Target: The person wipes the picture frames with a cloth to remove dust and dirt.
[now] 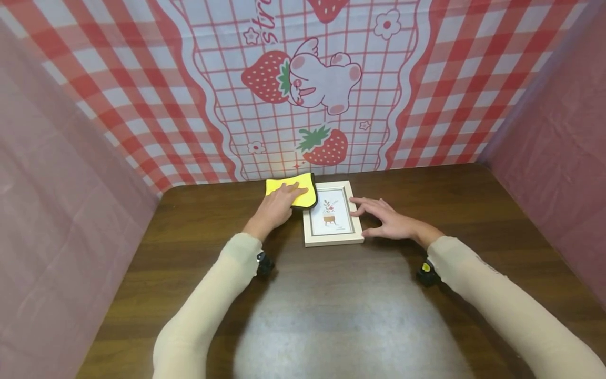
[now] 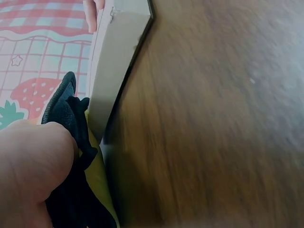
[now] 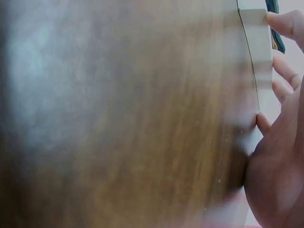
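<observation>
A picture frame (image 1: 333, 242) with a cream border and a small potted-plant print lies flat on the table. My left hand (image 1: 279, 206) rests on a yellow cloth (image 1: 303, 181) with black edging, its fingers stretched over the top. That cloth overlaps the frame's upper left corner; its dark, bunched underside shows beside the thumb in the left wrist view. At the frame's right edge, my right hand (image 1: 389, 221) touches the border with spread fingertips, the thumb near the lower right corner. In the right wrist view these fingertips (image 3: 281, 70) line the frame's side (image 3: 259, 42).
The brown wood-grain table (image 1: 350, 316) reflects light in front of the frame. Behind it hangs a red-and-white checked strawberry cloth (image 1: 303, 131). Pink curtains (image 1: 61, 210) stand at both sides. Each wrist carries a small black camera (image 1: 265, 263).
</observation>
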Available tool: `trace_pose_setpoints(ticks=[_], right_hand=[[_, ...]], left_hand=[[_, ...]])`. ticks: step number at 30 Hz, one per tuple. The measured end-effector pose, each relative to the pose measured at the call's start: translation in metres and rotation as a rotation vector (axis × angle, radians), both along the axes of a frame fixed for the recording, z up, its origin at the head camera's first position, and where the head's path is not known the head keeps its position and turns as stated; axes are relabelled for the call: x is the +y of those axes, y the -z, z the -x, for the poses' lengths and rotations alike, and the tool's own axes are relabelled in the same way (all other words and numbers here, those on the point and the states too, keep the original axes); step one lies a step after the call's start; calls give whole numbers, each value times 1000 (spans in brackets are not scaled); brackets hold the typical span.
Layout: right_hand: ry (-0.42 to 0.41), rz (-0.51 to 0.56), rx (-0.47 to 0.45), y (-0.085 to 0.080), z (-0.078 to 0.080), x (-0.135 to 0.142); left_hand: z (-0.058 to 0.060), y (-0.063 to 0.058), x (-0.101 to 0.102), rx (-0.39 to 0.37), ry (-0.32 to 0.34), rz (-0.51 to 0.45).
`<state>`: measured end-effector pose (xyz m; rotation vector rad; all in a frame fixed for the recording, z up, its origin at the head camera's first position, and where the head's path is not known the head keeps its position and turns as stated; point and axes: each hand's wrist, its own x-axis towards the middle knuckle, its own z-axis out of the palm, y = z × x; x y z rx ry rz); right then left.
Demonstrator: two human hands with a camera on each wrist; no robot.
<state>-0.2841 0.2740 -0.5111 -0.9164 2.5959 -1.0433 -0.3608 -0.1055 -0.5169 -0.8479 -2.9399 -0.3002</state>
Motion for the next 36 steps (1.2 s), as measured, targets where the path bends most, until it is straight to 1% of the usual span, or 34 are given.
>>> trace_pose_setpoints(ticks=[5, 9, 12, 13, 16, 19, 20, 22, 26, 27, 29, 32, 34, 36], right_hand=[[3, 2, -10, -1, 0, 0], [7, 0, -18, -1, -1, 0], [11, -2, -22, -1, -1, 1], [12, -1, -24, -1, -1, 1], [13, 2, -30, -2, -2, 1], [13, 4, -37, -3, -2, 1], [13, 4, -38, -3, -2, 1], [14, 3, -37, -2, -2, 1], [18, -1, -31, 0, -1, 2], [18, -1, -30, 0, -1, 2], [13, -2, -23, 0, 0, 1], [6, -6, -14, 0, 0, 0], [2, -8, -7, 0, 0, 0], [2, -6, -7, 0, 1, 0]], left_hand=[[1, -5, 8, -1, 11, 4], [6, -4, 13, -20, 15, 2], [9, -6, 17, -47, 18, -17], [6, -12, 19, -50, 19, -2], [6, -18, 25, -75, 32, -15], [3, -25, 32, -83, 51, -7], [4, -24, 34, -89, 60, -13], [3, -29, 39, -97, 68, -11], [-1, -39, 45, -121, 68, -4], [1, -38, 46, -131, 63, -16], [0, -42, 47, -129, 73, -11], [2, -41, 48, -102, 100, -15], [4, -39, 51, -88, 106, -15], [7, -34, 55, -109, 91, -19]])
